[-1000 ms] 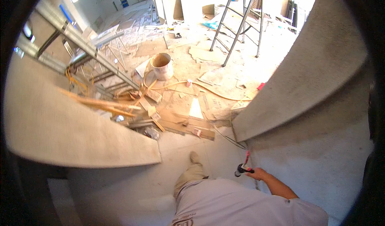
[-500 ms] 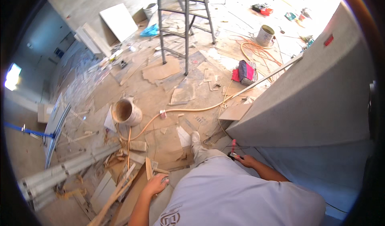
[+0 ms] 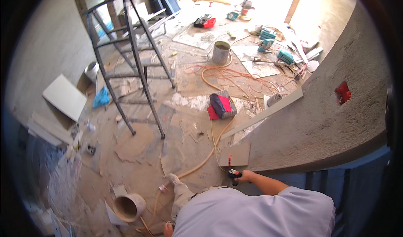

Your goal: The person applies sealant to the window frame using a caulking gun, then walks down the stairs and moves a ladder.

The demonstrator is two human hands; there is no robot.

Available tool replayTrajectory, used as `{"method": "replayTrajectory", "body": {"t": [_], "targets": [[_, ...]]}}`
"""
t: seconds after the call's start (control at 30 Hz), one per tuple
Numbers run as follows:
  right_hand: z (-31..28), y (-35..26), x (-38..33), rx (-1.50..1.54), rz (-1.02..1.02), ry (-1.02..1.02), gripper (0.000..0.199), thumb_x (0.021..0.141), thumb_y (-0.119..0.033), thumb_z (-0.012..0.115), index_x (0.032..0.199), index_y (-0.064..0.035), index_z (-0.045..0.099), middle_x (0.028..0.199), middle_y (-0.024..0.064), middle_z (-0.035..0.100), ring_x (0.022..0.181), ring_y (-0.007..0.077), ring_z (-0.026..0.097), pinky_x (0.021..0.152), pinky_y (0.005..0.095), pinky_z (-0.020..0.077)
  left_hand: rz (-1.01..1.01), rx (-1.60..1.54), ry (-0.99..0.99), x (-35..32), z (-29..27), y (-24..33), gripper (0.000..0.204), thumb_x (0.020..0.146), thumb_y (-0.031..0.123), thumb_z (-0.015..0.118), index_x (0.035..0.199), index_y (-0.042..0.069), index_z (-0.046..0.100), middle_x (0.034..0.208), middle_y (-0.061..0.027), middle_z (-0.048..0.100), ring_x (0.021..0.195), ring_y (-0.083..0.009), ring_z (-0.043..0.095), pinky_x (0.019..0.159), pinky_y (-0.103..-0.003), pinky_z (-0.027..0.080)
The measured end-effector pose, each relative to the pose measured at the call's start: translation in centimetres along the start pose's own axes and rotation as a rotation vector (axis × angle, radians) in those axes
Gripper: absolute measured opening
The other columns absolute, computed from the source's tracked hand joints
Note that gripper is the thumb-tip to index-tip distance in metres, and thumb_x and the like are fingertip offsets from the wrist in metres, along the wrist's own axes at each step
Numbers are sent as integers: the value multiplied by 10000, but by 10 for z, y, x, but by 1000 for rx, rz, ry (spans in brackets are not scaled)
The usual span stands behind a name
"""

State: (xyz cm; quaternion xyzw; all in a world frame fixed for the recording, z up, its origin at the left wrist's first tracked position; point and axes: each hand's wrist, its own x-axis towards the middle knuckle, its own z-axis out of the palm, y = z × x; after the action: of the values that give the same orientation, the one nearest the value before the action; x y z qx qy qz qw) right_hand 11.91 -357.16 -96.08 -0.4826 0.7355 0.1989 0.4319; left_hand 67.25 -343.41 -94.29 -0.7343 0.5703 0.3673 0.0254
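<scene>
My left hand (image 3: 168, 228) hangs at the near edge beside my hip, only a sliver of it in view, and I cannot tell whether its fingers are loose or curled. My right hand (image 3: 244, 177) is out in front of me, fingers clenched around a screwdriver (image 3: 232, 169) with a black-and-red handle; the tool sits just below the lower edge of the grey rough-plastered wall (image 3: 319, 123) on my right, its shaft pointing up toward a small cardboard square (image 3: 234, 154) leaning at the wall's foot.

Near left, a plastic bucket (image 3: 128, 206) lies tipped on its side on the littered floor (image 3: 138, 153), and an orange hose (image 3: 197, 165) runs past my shoe up toward the middle of the room. A long pale plank (image 3: 268, 111) leans along the wall's base. Just left of it sits a red-and-dark bag (image 3: 221, 105).

On the wall to my right there is a red electrical box (image 3: 343, 92) set into the plaster. Farther off, a dark metal scaffold frame (image 3: 130, 60) stands to the left, with a white panel (image 3: 65, 96) propped beyond it. Tangled orange cable (image 3: 239, 75) loops across the floor to a metal pail (image 3: 221, 52), and far right lie teal boxes (image 3: 273, 43) among scattered tools.
</scene>
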Motion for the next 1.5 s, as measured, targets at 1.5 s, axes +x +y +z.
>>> {"method": "replayTrajectory", "body": {"t": [1.5], "targets": [[-443,-136,309,1072,447,230,830,830,-759,600,770,67,655,682,189,634,620,299,646,579,418,497,459,559,-419,925,-241,734,558,868,436,688,1282,64,648,1305,-203,642,1216,-368,603,1019,-457,488]]}}
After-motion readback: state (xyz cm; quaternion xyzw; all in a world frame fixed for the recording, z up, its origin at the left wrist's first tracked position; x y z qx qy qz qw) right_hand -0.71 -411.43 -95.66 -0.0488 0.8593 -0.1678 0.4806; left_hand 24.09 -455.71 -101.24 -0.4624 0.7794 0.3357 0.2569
